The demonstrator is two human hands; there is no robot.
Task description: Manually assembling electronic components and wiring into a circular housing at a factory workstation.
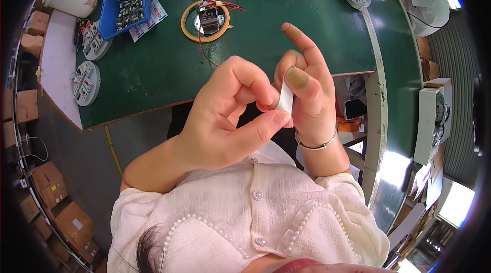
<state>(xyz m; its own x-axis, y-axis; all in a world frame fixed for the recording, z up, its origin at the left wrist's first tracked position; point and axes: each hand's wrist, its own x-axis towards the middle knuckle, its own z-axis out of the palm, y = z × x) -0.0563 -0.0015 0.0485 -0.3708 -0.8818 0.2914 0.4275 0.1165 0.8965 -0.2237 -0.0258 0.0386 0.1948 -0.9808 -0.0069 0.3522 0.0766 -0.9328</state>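
Strip (285,101) of thin white material could crease or tear if the hands pull unevenly, or slip away if either pinch loosens. It is up between both hands, in front of the green table (140,81). The left hand (217,119) pinches its lower end narrowly, thumb to fingers. The right hand (313,94) grips the upper end under its thumb, index finger raised free; the fingers behind the strip are partly hidden.

Narrow white strip (286,100), near upright, pinched between fingers (277,119).
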